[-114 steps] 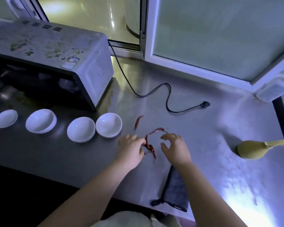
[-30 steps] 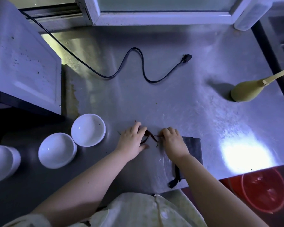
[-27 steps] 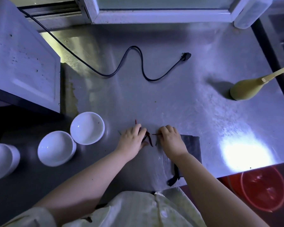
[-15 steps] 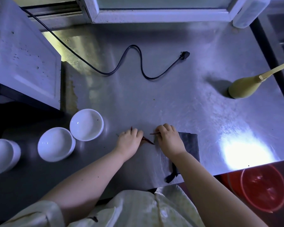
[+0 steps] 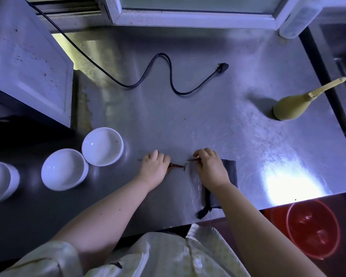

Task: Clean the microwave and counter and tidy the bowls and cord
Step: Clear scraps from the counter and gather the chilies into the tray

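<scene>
On the steel counter (image 5: 198, 124), my left hand (image 5: 153, 168) has its fingers curled over dried red chillies (image 5: 177, 166) that stick out at its right side. My right hand (image 5: 210, 166) pinches another chilli stem and rests on a dark cloth (image 5: 231, 168). Three white bowls (image 5: 102, 146) (image 5: 64, 169) (image 5: 0, 181) stand in a row to the left. The grimy microwave (image 5: 26, 62) sits at far left. Its black cord (image 5: 168, 76) snakes across the counter, unplugged.
A yellow-green bottle-shaped brush (image 5: 292, 105) stands on the right of the counter. A red bucket (image 5: 313, 226) sits on the floor below the counter's front right edge. A white window frame (image 5: 188, 16) runs along the back.
Since the earliest frame my view has tilted down over the counter. Over the last second both hands slid slightly toward me, gathering the chillies; the loose ones are now under my fingers.
</scene>
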Tool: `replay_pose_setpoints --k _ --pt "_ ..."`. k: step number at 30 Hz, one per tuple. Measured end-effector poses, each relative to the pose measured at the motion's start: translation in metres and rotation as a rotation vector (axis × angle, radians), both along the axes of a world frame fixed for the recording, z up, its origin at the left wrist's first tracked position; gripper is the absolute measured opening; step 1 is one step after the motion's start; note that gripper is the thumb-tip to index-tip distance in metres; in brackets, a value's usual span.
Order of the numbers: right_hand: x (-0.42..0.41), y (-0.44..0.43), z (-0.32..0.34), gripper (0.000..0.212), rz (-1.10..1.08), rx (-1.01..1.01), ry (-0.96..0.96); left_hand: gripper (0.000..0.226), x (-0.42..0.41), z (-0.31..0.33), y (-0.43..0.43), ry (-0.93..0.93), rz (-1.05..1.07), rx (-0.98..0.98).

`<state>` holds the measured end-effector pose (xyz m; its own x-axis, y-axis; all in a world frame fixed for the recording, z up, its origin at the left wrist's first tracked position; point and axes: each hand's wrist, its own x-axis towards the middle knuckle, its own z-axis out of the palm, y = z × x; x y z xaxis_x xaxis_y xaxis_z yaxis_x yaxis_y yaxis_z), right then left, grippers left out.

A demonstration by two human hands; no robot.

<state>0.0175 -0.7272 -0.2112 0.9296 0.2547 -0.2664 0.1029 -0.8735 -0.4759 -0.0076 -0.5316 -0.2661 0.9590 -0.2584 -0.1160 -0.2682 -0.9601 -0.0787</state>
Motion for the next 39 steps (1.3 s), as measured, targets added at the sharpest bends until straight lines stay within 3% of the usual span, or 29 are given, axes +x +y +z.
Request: replay_pose_setpoints --k 9,18,31,39 --pt "0.005 0.006 0.007 0.029 0.032 -0.016 -0.013 0.041 0.009 0.022 0.009 0.015 -0.035 -0.001" --pt "0.017 0.031 0.034 0.026 0.079 0.09 -0.102 0.042 0.011 0.073 0.021 -0.222 0.015 0.011" --pt "0.029 0.151 0.059 0.016 0.446 0.242 -0.138 0.035 -0.056 0.104 0.101 -0.395 0.546 0.107" --pt "-0.018 0.246 0.068 0.015 0.63 0.322 -0.075 0.018 -0.134 0.118 0.172 -0.22 0.785 0.058"
